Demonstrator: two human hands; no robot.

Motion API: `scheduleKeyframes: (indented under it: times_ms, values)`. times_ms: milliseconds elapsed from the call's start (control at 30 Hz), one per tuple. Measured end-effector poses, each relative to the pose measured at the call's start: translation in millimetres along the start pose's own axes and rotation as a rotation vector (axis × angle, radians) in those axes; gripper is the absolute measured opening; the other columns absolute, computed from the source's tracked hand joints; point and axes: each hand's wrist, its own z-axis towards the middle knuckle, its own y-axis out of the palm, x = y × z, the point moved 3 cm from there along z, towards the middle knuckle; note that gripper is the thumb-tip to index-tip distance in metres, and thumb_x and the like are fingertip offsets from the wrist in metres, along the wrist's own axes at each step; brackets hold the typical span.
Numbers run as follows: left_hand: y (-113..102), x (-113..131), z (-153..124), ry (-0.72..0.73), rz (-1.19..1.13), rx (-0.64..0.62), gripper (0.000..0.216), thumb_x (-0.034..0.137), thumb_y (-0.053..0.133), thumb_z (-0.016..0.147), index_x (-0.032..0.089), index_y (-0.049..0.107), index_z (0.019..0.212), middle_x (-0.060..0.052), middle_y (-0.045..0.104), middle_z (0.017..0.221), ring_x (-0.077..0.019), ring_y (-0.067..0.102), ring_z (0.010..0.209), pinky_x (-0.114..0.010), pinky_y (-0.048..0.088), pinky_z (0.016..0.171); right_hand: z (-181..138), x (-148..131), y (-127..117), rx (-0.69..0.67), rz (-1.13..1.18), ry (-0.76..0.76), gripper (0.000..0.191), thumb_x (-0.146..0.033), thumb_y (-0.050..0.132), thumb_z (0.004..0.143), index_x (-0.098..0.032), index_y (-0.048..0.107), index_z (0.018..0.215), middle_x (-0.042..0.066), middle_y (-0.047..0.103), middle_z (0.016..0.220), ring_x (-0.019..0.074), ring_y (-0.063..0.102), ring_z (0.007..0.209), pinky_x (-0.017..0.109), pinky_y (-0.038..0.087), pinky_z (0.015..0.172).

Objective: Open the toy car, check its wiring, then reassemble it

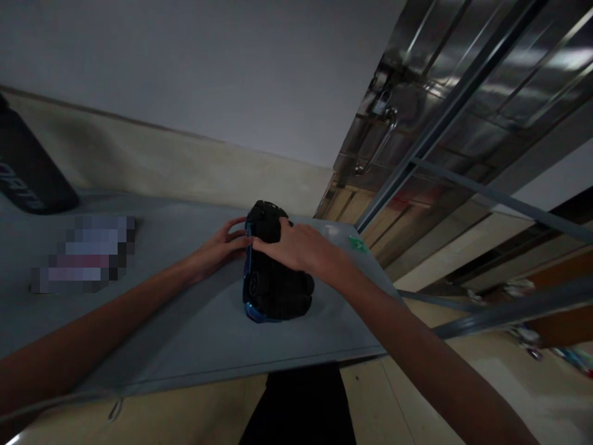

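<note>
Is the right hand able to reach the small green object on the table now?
Probably yes: the right hand rests on the toy car, and the green object lies nearby with nothing between.

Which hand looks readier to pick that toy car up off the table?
Probably the right hand: it lies across the toy car, fingers reaching its blue edge. The left hand only touches the side with its fingertips.

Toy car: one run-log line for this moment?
toy car underside showing, on grey table | left hand touches its side | right hand laid over it | black bottle far left
</note>
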Motion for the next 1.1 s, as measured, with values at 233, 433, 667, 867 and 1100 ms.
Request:
scheduleKeyframes:
  times_ms: [233, 433, 667, 867, 1100]
  values:
    - [-4.1, -2.4, 1.3, -0.038, -0.037, -0.025, 0.072, 0.024, 0.096, 0.083, 0.027, 0.065, 0.149, -0.007, 0.082, 0.127, -0.0257, 0.079, 0.115, -0.036, 0.06, 0.099, 6.7, -2.1, 20.2, 0.103, 0.063, -0.032, 0.082, -0.09, 0.074, 0.082, -0.02, 0.077, 0.124, 0.022, 0.078, 0.104, 0.0515, 0.072, 0.12, 0.066, 0.05, 0.11]
    - [-3.3, -2.3, 0.2, -0.07, -0.042, -0.023, 0.075, 0.031, 0.098, 0.083, 0.028, 0.066, 0.15, -0.01, 0.083, 0.131, -0.0314, 0.075, 0.131, -0.041, 0.059, 0.106, 14.6, 34.3, 10.8, 0.159, 0.144, -0.054, 0.05, -0.071, 0.062, 0.102, -0.024, 0.076, 0.115, 0.014, 0.073, 0.087, 0.0438, 0.074, 0.104, 0.063, 0.047, 0.108]
    - [-2.6, -1.3, -3.1, -0.108, -0.004, -0.043, 0.084, 0.029, 0.097, 0.085, 0.028, 0.059, 0.161, -0.011, 0.078, 0.145, -0.0356, 0.07, 0.144, -0.045, 0.056, 0.118, 33.4, 117.1, 20.4, 0.142, 0.392, -0.226, 0.014, -0.035, 0.057, 0.104, -0.028, 0.069, 0.108, -0.001, 0.069, 0.078, 0.0213, 0.065, 0.073, 0.035, 0.051, 0.079]
    - [-2.8, 4.5, -6.1, -0.143, 0.042, -0.011, 0.077, 0.03, 0.096, 0.085, 0.032, 0.066, 0.157, -0.009, 0.079, 0.149, -0.0372, 0.067, 0.151, -0.047, 0.054, 0.125, 19.0, 138.6, 29.6, -0.163, 0.352, -0.324, 0.011, -0.031, 0.069, 0.096, -0.025, 0.075, 0.09, 0.004, 0.078, 0.086, 0.0201, 0.069, 0.079, 0.033, 0.055, 0.078]
    - [-8.1, 0.5, -2.4, -0.12, 0.081, 0.015, 0.081, 0.034, 0.099, 0.082, 0.032, 0.068, 0.156, -0.01, 0.082, 0.144, -0.0408, 0.069, 0.147, -0.05, 0.059, 0.119, 14.3, 132.6, 31.0, -0.168, 0.214, -0.328, 0.009, -0.029, 0.077, 0.092, -0.029, 0.085, 0.088, 0.005, 0.082, 0.091, 0.0232, 0.072, 0.082, 0.037, 0.056, 0.083]
